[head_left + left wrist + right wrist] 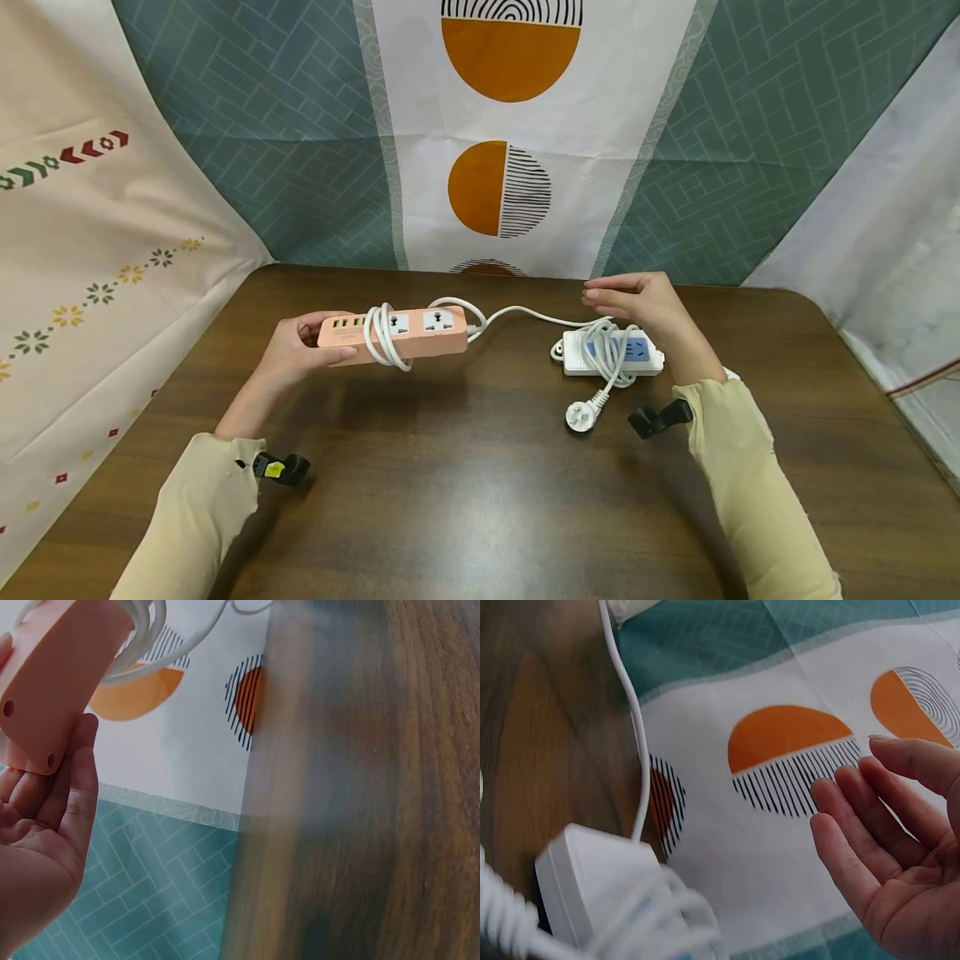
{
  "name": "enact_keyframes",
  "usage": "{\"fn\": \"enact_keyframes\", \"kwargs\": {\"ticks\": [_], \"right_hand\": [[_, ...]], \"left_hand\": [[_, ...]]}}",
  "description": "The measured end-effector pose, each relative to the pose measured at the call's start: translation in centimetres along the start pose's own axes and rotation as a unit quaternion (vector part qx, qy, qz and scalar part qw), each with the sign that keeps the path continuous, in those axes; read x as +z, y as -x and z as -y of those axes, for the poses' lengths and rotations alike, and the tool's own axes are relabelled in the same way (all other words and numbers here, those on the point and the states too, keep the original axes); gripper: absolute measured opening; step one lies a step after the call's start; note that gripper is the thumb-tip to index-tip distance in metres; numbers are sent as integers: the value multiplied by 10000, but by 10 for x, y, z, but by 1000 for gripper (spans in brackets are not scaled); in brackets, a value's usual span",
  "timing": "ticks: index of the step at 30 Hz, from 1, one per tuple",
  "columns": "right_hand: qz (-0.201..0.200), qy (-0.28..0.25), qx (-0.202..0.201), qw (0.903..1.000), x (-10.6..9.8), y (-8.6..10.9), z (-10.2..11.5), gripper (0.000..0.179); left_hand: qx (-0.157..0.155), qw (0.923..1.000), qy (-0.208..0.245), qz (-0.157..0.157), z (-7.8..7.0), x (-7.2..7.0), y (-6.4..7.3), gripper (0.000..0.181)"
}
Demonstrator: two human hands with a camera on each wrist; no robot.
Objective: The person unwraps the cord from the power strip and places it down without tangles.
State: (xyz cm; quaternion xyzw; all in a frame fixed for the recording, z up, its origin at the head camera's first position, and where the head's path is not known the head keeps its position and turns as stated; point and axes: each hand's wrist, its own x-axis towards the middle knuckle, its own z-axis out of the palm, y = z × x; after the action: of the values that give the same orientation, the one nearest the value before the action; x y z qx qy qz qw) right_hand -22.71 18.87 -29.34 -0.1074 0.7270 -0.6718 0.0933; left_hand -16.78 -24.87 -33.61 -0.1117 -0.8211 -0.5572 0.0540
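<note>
A pink power strip (442, 342) with sockets and USB ports is gripped at its left end by my left hand (287, 357), held above the table. In the left wrist view, fingers support the underside of the pink power strip (56, 682). White cord (386, 337) loops round its middle, then runs right toward the white power strip (573, 358); the cord's far end is hidden. My right hand (651, 310) hovers over the white power strip, holding nothing. Its fingers are loosely bent in the right wrist view. A bundled cord lies across the white strip, its round plug (581, 417) in front.
The brown wooden table (480, 500) extends under both arms. Behind it hangs a patterned cloth (300, 167) in teal and white. A cream cloth (75, 250) borders the left side, and a pale cloth (900, 208) the right. Dark wrist cameras jut from both sleeves.
</note>
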Motion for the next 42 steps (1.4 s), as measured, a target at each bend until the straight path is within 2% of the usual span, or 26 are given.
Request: {"fn": "enact_keyframes", "kwargs": {"ticks": [3,10,15,20,26,37,42], "right_hand": [[62,52,-4,10000,11,-7,0,44],[233,-52,5,9997,35,-22,-8,33],[369,-89,119,9992,53,-30,-15,36],[504,85,95,9986,73,-37,-21,36],[595,421,252,9970,95,-43,-31,33],[1030,287,216,9940,126,-55,-45,31],[845,808,-39,9931,134,-58,-48,28]], "left_hand": [[-18,10000,-11,8,0,0,0,43],[32,9999,110,41,-1,0,-1,43],[52,9998,206,52,-2,1,0,44],[81,9998,157,35,-1,1,-1,44],[32,9999,132,73,-2,3,-3,45],[46,9997,196,97,-3,4,-4,45],[20,9998,200,87,-4,5,-6,45]]}}
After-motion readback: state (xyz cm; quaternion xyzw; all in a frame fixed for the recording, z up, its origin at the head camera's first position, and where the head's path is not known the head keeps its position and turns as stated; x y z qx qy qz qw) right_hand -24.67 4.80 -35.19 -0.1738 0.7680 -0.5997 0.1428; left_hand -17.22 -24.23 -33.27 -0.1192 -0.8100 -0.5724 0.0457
